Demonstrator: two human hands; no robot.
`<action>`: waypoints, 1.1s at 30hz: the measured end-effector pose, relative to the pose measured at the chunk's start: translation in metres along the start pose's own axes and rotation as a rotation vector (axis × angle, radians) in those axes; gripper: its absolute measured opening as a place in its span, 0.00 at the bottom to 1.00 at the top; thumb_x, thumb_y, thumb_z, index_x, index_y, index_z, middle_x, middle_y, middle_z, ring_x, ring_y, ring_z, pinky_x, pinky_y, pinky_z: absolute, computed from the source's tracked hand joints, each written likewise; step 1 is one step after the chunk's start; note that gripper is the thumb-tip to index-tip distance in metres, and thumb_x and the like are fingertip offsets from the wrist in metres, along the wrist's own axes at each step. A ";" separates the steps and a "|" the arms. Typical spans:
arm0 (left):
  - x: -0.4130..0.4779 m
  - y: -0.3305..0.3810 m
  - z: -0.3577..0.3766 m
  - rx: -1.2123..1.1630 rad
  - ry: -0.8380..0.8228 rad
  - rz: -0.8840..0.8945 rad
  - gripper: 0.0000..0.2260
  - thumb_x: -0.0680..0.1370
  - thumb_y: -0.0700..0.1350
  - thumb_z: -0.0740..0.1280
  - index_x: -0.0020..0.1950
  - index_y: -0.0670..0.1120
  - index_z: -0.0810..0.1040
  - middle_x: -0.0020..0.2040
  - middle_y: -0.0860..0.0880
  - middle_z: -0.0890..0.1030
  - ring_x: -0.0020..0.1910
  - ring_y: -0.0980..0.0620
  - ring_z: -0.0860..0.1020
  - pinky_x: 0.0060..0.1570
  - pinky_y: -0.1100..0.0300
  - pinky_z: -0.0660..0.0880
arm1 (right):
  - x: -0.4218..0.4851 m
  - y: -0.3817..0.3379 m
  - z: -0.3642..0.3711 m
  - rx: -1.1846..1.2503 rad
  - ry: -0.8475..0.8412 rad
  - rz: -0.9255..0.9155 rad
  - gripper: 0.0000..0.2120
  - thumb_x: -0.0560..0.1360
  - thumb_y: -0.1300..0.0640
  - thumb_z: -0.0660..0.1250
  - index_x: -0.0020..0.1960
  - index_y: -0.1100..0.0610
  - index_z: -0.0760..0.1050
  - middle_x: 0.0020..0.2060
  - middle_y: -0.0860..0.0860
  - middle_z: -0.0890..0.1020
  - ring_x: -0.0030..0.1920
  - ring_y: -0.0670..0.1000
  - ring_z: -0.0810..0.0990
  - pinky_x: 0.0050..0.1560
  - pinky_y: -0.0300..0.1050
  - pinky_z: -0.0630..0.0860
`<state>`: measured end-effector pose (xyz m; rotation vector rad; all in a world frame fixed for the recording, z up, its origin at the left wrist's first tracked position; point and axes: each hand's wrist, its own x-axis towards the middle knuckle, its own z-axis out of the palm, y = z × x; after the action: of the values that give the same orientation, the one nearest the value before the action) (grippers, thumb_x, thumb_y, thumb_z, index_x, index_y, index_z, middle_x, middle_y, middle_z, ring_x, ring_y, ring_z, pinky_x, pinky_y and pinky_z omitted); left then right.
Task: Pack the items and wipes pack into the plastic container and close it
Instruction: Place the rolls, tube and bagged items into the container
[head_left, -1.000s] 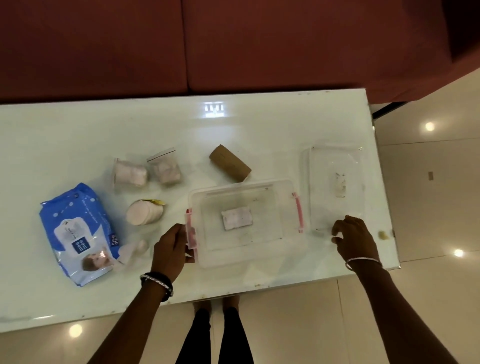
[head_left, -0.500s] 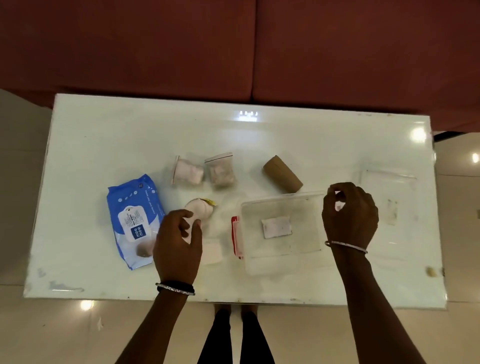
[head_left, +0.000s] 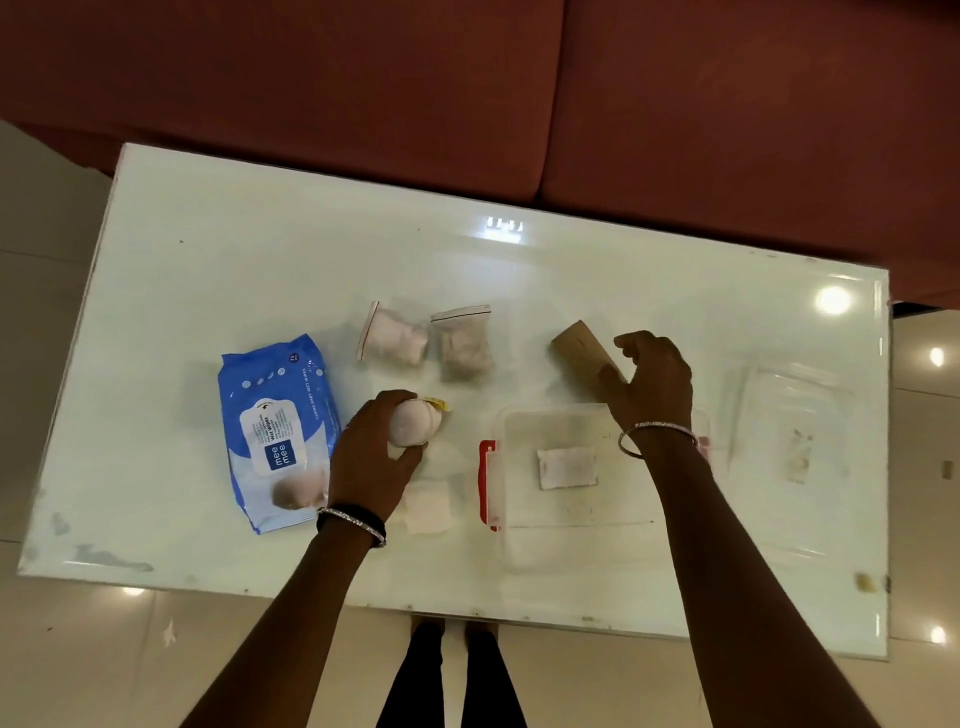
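A clear plastic container (head_left: 566, 540) with red latches stands open on the white table, a paper label in its base. Its clear lid (head_left: 795, 447) lies flat to the right. My left hand (head_left: 371, 457) is closed around a pale round pack of cotton pads (head_left: 415, 428). My right hand (head_left: 652, 376) reaches over the container's far edge and touches the near end of a brown cardboard tube (head_left: 582, 345), fingers curled around it. A blue wipes pack (head_left: 278, 431) lies at the left. Two small zip bags (head_left: 395, 338) (head_left: 464, 343) sit behind the cotton pads.
A small flat white sachet (head_left: 428, 506) lies between my left wrist and the container. The glass table (head_left: 260, 249) ends near my legs at the front and meets a dark red sofa (head_left: 467, 93) at the back. Tiled floor lies on both sides.
My right hand has moved from the container's far right corner up to the cardboard tube. My left hand has closed more fully on the cotton pads pack.
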<state>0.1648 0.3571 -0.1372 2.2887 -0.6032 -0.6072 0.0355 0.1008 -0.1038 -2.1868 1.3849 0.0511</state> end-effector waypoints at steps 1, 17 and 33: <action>-0.001 0.001 -0.001 -0.045 0.015 -0.013 0.22 0.67 0.40 0.77 0.58 0.45 0.75 0.54 0.48 0.80 0.52 0.47 0.79 0.53 0.53 0.77 | 0.004 -0.002 0.001 -0.030 -0.060 0.038 0.20 0.72 0.58 0.69 0.63 0.58 0.75 0.57 0.56 0.79 0.60 0.58 0.76 0.55 0.48 0.71; -0.023 0.044 -0.029 -0.716 -0.202 -0.272 0.18 0.66 0.48 0.73 0.54 0.49 0.77 0.49 0.46 0.82 0.49 0.47 0.80 0.48 0.51 0.77 | 0.024 -0.009 0.008 -0.141 -0.117 0.295 0.20 0.61 0.50 0.77 0.50 0.54 0.78 0.45 0.54 0.80 0.49 0.61 0.81 0.41 0.44 0.70; -0.045 0.064 -0.005 -1.017 -0.298 -0.426 0.13 0.72 0.43 0.70 0.54 0.55 0.82 0.52 0.53 0.84 0.55 0.53 0.80 0.51 0.59 0.77 | -0.144 0.002 0.013 0.450 -0.090 0.388 0.14 0.67 0.44 0.76 0.46 0.51 0.80 0.39 0.45 0.83 0.41 0.42 0.80 0.35 0.30 0.70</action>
<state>0.1166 0.3425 -0.0774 1.3500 0.1064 -1.1472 -0.0303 0.2255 -0.0707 -1.5183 1.5729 -0.0195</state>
